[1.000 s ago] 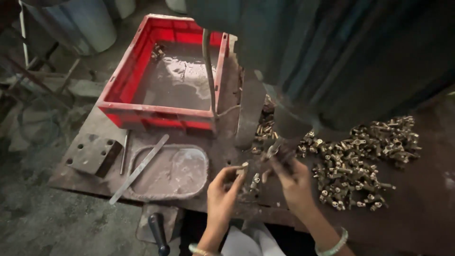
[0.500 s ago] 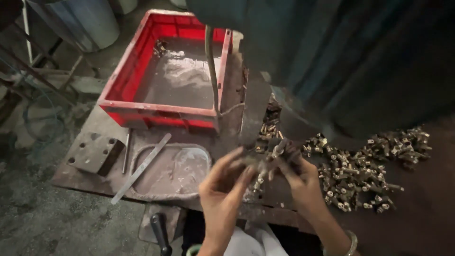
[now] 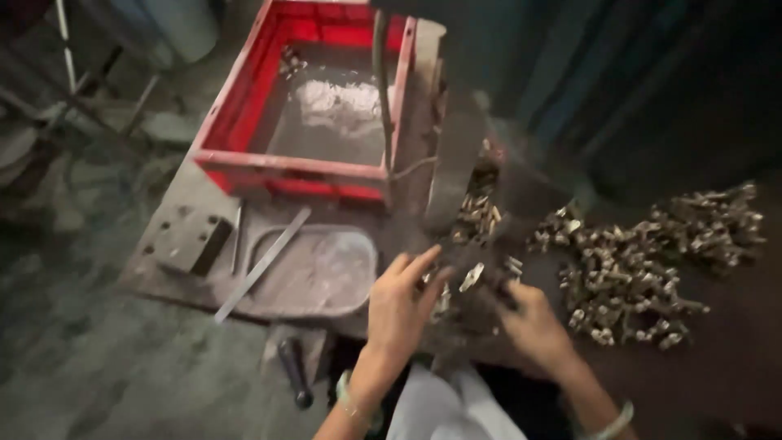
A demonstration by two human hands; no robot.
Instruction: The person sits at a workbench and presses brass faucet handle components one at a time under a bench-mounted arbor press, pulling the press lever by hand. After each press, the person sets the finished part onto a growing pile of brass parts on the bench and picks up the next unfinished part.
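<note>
We see our left hand point(image 3: 405, 305) and right hand point(image 3: 533, 326) pinching small brassy metal parts point(image 3: 471, 277); the pile point(image 3: 643, 261) lies just right, the tray point(image 3: 318, 269) left.

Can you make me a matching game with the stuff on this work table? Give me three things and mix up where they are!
Things:
1. red crate
2. pile of small metal parts
3. flat metal strip

Places:
A. right side of the table
B. leaning across the shallow grey tray
C. far end, left of the machine

Pairs: 1-C, 2-A, 3-B
</note>
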